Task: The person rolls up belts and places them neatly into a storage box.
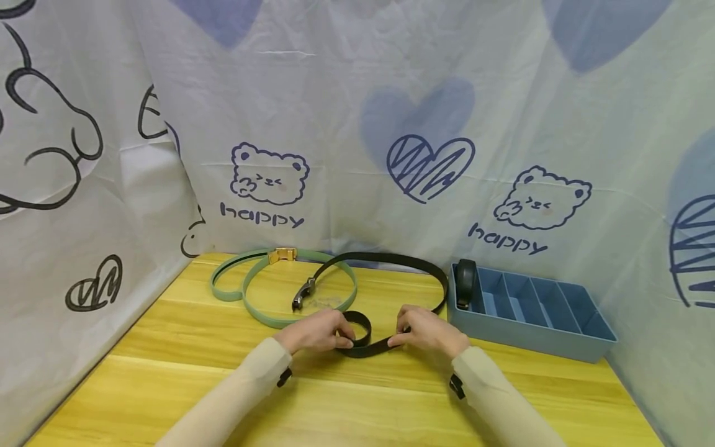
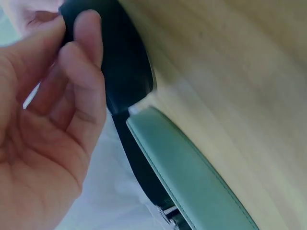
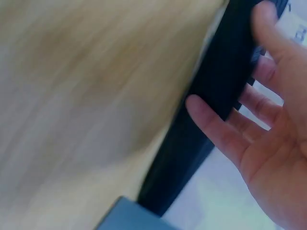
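Observation:
A black belt (image 1: 385, 256) stands on edge on the wooden table, its far end curving back to a dark metal buckle (image 1: 303, 294). Its near end is bent round into a small coil (image 1: 365, 329). My left hand (image 1: 319, 330) pinches the coil between thumb and fingers; the left wrist view has the black strap (image 2: 127, 62) at the fingertips. To the right, my right hand (image 1: 430, 334) holds the strap farther along, with fingers on both faces of the belt (image 3: 201, 120) in the right wrist view. Behind my left hand lies a looped green belt (image 1: 268, 320) with a gold buckle (image 1: 283, 254).
A blue-grey divided box (image 1: 530, 341) stands at the right, close beyond my right hand. A rolled black belt (image 1: 466, 282) sits in its leftmost compartment. A printed cloth (image 1: 346, 205) hangs along the back and left edges of the table.

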A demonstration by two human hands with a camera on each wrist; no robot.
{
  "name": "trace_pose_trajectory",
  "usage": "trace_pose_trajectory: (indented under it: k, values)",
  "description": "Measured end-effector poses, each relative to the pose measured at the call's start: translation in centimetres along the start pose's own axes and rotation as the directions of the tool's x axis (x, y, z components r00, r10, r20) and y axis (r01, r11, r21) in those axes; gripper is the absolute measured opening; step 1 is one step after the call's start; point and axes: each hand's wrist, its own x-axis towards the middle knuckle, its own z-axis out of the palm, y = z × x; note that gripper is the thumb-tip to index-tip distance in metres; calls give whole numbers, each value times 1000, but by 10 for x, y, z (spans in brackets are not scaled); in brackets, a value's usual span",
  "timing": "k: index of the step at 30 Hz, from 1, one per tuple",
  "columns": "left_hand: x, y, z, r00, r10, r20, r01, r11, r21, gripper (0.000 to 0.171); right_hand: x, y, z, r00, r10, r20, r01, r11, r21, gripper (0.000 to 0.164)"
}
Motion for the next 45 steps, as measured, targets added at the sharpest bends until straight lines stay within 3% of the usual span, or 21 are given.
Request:
trace_pose_trajectory:
  k: [3,6,9,12,14,17,20,23,26,29,33,35,39,42,45]
  values:
    - [1,2,0,1000,2,-27,-2,1000,23,11,2,-15,1,999,-43,-15,42,996,-80,6]
    - [2,4,2,998,-9,-54,11,999,42,10,5,-39,7,998,-62,-14,60,990,-126,14]
    - [1,5,3,998,-36,-60,37,999,23,10,8,-60,17,999,-24,-30,20,990,-139,21]
    - [0,3,3,998,-34,-60,34,999,3,10,11,-70,21,998,20,-65,-28,991,-133,17]
    - [-1,2,3,998,-15,-59,15,1000,1,9,12,-69,22,997,1,-71,-10,992,-129,16]
    - [-2,0,3,999,15,-45,-15,1000,-15,9,11,-59,21,993,-109,-54,103,988,-113,12]
    - [-3,-2,3,999,27,-24,-29,998,-63,10,8,-45,18,973,-227,-49,222,972,-81,9]
    - [-5,-4,2,1000,21,-9,-22,994,-106,12,5,-33,14,956,-289,-46,287,957,-46,8]
    - [-9,-3,1,1000,16,0,-16,991,-130,13,2,-25,10,951,-306,-37,305,952,-10,8]
    - [-9,3,-2,997,76,11,-76,997,-2,11,1,-24,9,953,-301,-15,302,953,14,10]
    - [-6,15,-6,984,174,47,-180,965,192,15,-1,-23,11,948,-319,-6,319,948,16,10]
    - [-4,19,-7,980,182,81,-194,962,194,18,-1,-22,12,941,-338,-20,338,941,10,9]
    - [-3,20,-7,980,125,153,-136,988,69,19,-1,-21,14,932,-361,-37,362,932,11,8]
    - [-6,15,-6,985,79,156,-82,996,19,20,-2,-21,14,931,-362,-36,363,932,16,8]
    - [-10,10,-6,988,97,121,-106,992,72,21,-2,-19,14,931,-364,-37,364,931,2,9]
